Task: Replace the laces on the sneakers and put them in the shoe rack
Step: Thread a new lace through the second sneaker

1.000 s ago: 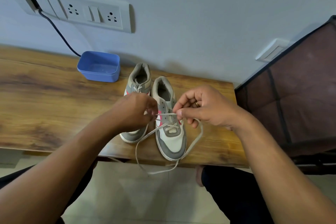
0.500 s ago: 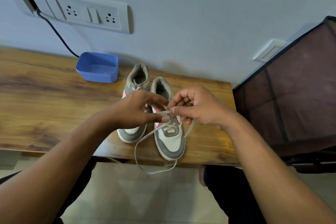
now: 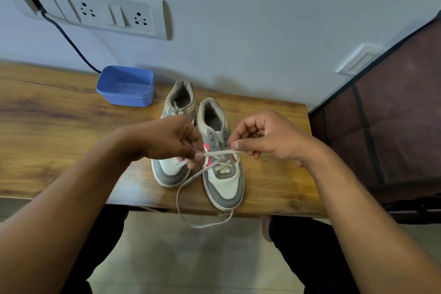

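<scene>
No legible txt anywhere.

Left part of table [image 3: 47, 126]: broad bare wood, open for passage. Far edge: blue tub [image 3: 124, 86] against wall, cable [image 3: 69, 40] dropping behind it. Toward right end: two sneakers [image 3: 224, 186] side by side, narrow bare strip right of them. Beyond that, dark rack [image 3: 393, 138] walls off right side. Near edge: lace [image 3: 202, 224] loop hangs past it. Taut lace span pinched between left hand [image 3: 171, 141] and right hand [image 3: 269, 138] bars way above right sneaker.

surface: wooden table [image 3: 59, 126] | on it: left sneaker [image 3: 171, 174], right sneaker [image 3: 224, 186], side by side | blue tub [image 3: 125, 86] near wall
</scene>
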The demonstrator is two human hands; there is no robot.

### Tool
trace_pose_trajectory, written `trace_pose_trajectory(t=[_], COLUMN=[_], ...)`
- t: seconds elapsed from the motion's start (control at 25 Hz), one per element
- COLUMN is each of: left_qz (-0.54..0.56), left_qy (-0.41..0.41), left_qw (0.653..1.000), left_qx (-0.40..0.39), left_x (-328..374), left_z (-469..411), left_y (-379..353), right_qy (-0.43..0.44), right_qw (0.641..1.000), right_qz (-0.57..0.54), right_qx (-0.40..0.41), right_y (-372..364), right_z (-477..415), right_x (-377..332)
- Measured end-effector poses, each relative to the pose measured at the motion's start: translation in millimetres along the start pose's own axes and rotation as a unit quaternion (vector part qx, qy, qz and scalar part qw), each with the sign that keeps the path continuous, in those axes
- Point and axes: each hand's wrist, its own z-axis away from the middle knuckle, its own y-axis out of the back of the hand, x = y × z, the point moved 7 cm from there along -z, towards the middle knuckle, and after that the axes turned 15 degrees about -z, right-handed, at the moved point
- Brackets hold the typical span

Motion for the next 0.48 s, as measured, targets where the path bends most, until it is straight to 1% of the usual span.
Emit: trace_pose_trajectory(t=[0.04,0.12,0.28,0.4,0.48], left_qz=[-0.017,-0.025,0.024,0.037,0.025], left_qy=[0.011,0.021,0.008,0.01,0.017], left_qw=[1.0,0.999,1.0,0.999,1.0], left_qx=[-0.017,-0.019,0.0,-0.004,-0.006], left_x=[-7,-13,-5,-7,-14], left_z=[2,4,0,2,5], left_y=[0,1,0,1,5], right_qy=[-0.007,-0.018,-0.055,-0.046,-0.034], right_qw=[1.0,1.0,0.997,0.996,0.998], right_qz=[0.006,0.004,-0.042,-0.001,0.01], right_qx=[-0.005,-0.023,-0.042,-0.077,-0.057], right_y=[2,-6,-29,-36,-27], right_z=[2,3,-9,-12,-10], right_x=[2,7,15,13,12])
